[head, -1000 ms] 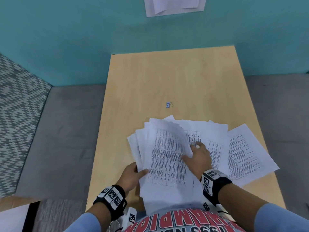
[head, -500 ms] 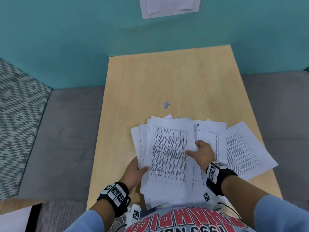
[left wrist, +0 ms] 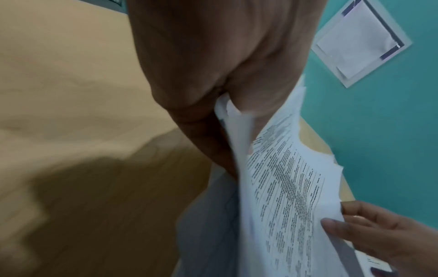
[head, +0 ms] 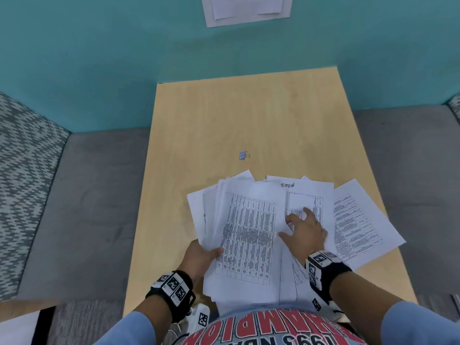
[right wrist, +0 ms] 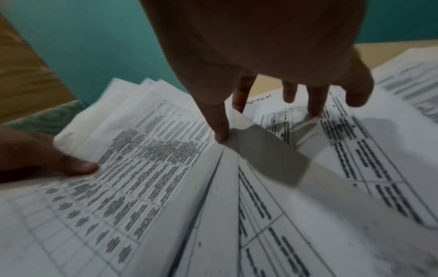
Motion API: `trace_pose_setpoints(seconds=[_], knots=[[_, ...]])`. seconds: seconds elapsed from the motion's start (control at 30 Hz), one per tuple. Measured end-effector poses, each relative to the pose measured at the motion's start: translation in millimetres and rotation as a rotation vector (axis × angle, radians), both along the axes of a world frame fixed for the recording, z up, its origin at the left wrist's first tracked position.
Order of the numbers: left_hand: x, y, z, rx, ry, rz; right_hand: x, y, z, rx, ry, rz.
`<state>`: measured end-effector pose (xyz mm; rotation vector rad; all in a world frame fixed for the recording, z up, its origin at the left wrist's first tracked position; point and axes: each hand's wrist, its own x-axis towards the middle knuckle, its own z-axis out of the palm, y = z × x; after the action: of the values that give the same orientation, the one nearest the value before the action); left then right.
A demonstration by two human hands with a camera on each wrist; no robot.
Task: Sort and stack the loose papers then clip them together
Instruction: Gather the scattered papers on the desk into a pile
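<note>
The left hand (head: 199, 257) has its grip closed on a bunch of papers (head: 246, 235), thumb on top, at the near left part of the wooden surface (head: 224, 115). I cannot count the sheets in it. The right hand (head: 305, 231) lies with fingers (right wrist: 290, 93) spread out on more loose sheets (head: 308, 200) beside the bunch, holding nothing. One sheet (head: 358, 220) sticks out to the right. One small binder clip (head: 243, 155) sits alone farther back, well apart from the papers
</note>
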<state>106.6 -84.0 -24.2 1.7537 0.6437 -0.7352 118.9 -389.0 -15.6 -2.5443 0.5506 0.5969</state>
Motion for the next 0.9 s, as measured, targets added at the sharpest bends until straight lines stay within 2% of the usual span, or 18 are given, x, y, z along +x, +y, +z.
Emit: trace_pose_setpoints(seconds=[0.2,0.37,0.53,0.67,0.8,0.83,0.9], knots=[[2.9,-5.7,5.8,0.011,-0.081,-0.02,1.0,-11.1,8.5,0.315,-0.086,-0.225],[2.7,-3.8,12.4,-0.07,-0.099,0.04,-5.2,-12.2,12.2,0.344,-0.138,-0.349],[-0.6,-2.6,13.0,-0.138,-0.054,0.049,1.6,-13.6,14.1,0.622,-0.044,-0.582],[-2.1,0.8,14.7,-0.168,-0.022,0.031,3.3,-13.2,10.8,0.655,0.061,-0.531],[-1.1,8.6,22.1,-0.265,-0.033,-0.016,1.7,-18.7,6.5,0.464,-0.007,-0.441],[-0.1,10.6,25.0,-0.281,-0.038,-0.011,2.4,-22.7,6.9,0.489,-0.042,-0.436],[3.4,14.0,32.8,-0.305,-0.059,0.006,5.2,-27.9,19.8,0.662,-0.089,-0.414]])
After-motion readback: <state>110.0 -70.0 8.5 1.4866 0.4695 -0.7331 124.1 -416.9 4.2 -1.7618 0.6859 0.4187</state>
